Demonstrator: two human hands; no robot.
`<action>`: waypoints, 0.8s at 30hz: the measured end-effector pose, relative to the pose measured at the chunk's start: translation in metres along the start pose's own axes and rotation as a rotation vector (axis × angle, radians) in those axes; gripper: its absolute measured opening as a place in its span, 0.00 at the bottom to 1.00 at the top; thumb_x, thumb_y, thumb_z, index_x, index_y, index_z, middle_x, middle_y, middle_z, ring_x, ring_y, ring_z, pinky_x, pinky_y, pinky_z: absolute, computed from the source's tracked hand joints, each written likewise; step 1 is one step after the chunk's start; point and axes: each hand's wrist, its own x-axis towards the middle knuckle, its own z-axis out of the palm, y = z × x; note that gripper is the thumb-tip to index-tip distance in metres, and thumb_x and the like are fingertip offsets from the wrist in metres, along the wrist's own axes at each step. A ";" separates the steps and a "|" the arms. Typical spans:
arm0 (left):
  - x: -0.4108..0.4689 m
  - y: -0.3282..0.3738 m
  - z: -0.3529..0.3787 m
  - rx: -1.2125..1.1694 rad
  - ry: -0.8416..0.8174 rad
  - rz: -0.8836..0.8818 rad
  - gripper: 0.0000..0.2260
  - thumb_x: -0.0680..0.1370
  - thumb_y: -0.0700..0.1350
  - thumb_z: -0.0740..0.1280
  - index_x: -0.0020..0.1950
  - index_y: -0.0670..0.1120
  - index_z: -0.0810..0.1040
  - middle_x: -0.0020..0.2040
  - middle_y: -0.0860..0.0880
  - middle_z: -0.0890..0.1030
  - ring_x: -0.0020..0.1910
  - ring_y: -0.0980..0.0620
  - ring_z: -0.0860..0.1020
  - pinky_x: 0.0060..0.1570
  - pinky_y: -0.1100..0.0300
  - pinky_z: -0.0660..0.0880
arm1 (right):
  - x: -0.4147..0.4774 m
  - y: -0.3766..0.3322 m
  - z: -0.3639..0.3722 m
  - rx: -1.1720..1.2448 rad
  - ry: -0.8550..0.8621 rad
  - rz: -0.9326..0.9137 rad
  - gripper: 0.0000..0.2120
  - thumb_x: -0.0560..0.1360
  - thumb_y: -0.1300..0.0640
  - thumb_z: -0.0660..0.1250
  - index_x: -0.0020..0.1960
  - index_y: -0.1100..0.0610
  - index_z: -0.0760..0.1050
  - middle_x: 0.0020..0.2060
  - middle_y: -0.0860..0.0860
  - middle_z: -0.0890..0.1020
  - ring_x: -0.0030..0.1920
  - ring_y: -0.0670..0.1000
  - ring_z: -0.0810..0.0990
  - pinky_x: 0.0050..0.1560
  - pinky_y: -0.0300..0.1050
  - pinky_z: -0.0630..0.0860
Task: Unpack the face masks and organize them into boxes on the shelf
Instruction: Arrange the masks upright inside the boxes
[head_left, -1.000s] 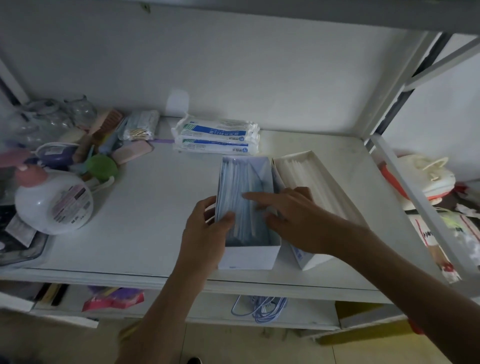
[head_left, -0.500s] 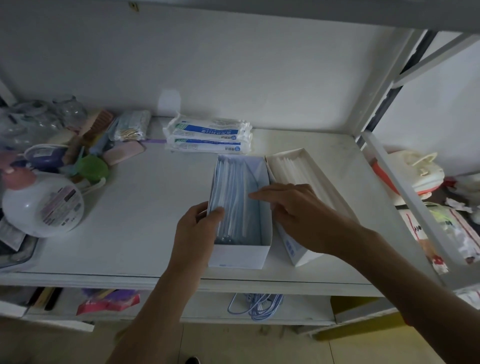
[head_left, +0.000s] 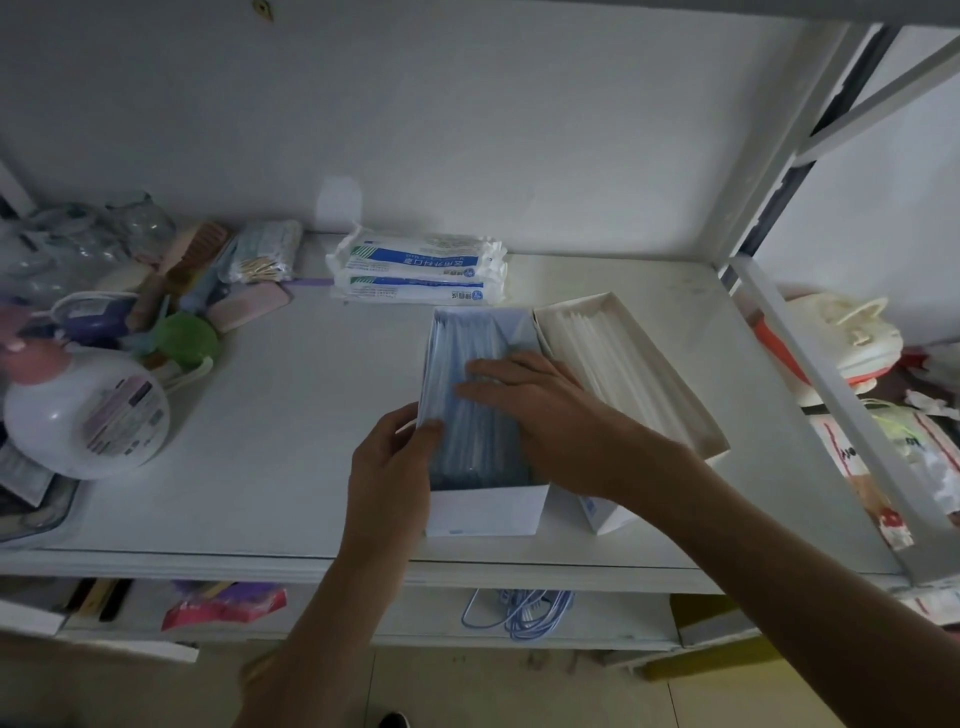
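Observation:
Two open white boxes stand side by side on the shelf (head_left: 291, 415). The left box (head_left: 488, 512) holds a row of blue face masks (head_left: 470, 343) standing on edge. The right box (head_left: 670, 410) holds white masks. My left hand (head_left: 392, 462) grips the left wall of the blue-mask box, thumb inside against the masks. My right hand (head_left: 540, 410) lies flat on top of the blue masks, fingers stretched leftward. Two sealed mask packs (head_left: 421, 267) with blue labels lie stacked at the back of the shelf.
Toiletries crowd the left end: a white pump bottle (head_left: 85, 410), a green round thing (head_left: 184, 340), a purple jar, a cotton swab pack (head_left: 265, 254). A white shelf post (head_left: 774, 156) rises at right. Blue cord (head_left: 519, 613) lies on the lower shelf.
My right hand moved further left and down onto the blue masks, lying flat on them. My left hand stays on the box's left wall.

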 end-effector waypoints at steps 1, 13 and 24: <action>0.000 -0.001 0.000 0.005 0.009 0.007 0.12 0.79 0.41 0.64 0.62 0.44 0.77 0.46 0.51 0.81 0.43 0.55 0.80 0.30 0.71 0.74 | -0.002 0.002 -0.002 0.022 0.027 0.011 0.27 0.78 0.62 0.62 0.75 0.51 0.62 0.75 0.49 0.61 0.76 0.51 0.52 0.75 0.46 0.47; 0.001 -0.007 0.002 0.094 0.010 0.022 0.11 0.79 0.46 0.64 0.62 0.48 0.75 0.50 0.50 0.82 0.49 0.51 0.81 0.39 0.58 0.78 | -0.012 0.007 -0.008 0.163 0.094 0.031 0.31 0.77 0.69 0.60 0.76 0.49 0.59 0.77 0.49 0.58 0.77 0.49 0.54 0.76 0.47 0.53; 0.002 -0.010 0.014 0.227 -0.107 0.117 0.28 0.75 0.53 0.70 0.70 0.49 0.64 0.54 0.52 0.77 0.49 0.56 0.78 0.39 0.69 0.77 | -0.072 0.085 -0.038 0.666 0.239 0.830 0.07 0.76 0.65 0.65 0.50 0.62 0.82 0.50 0.64 0.83 0.50 0.62 0.81 0.57 0.55 0.76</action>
